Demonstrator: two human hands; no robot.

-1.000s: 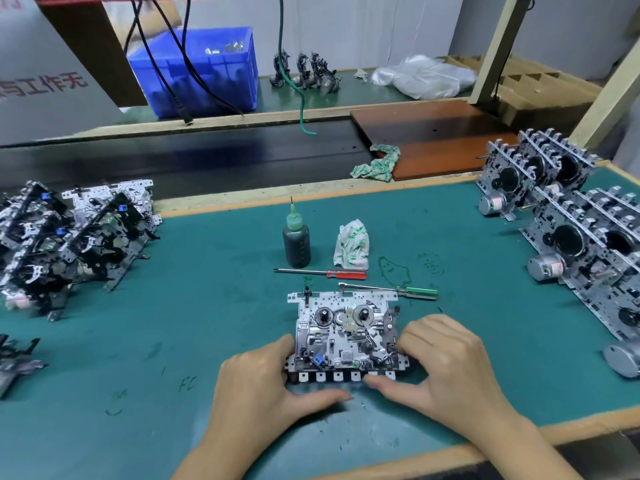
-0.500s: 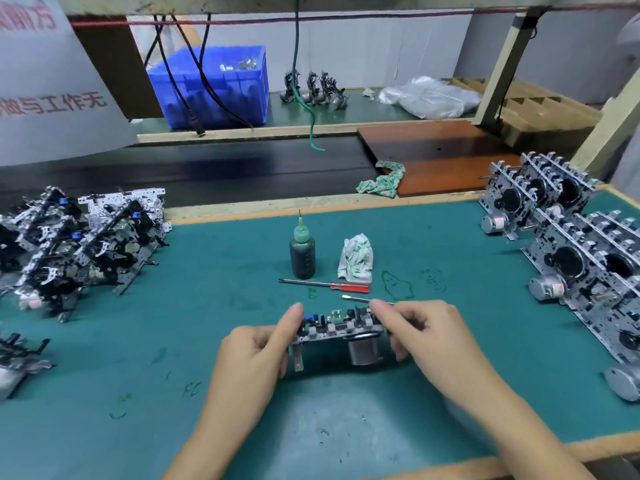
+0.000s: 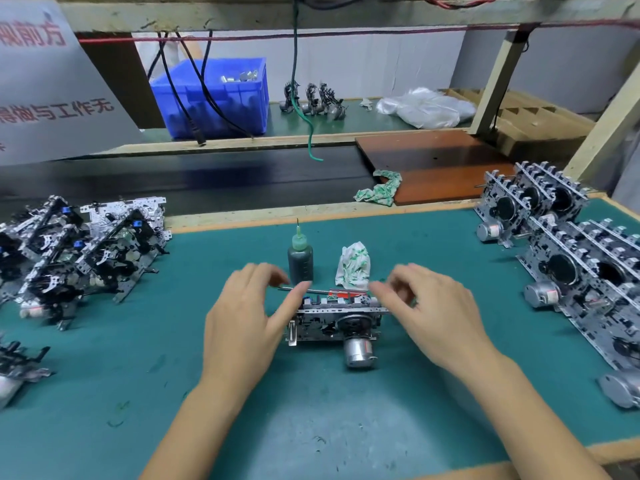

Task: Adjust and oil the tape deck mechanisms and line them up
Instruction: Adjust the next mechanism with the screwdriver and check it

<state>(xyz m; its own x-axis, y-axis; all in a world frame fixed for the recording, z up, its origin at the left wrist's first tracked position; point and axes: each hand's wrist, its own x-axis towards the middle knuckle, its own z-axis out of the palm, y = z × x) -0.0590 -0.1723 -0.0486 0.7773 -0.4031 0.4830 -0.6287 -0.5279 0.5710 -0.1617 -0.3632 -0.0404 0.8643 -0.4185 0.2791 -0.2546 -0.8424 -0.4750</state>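
Tape deck mechanism (image 3: 337,320) at desk (image 3: 242,393) centre, stood on edge, motor toward near edge, long axis left-right. Left hand (image 3: 242,317) thumb touching left end; right hand (image 3: 433,313) fingers blurred at right end, grip unclear. Both equally near.

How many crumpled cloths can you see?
2. One cloth stands on the green mat beside the oil bottle; the other cloth lies farther back at the brown board's edge. More may be hidden.
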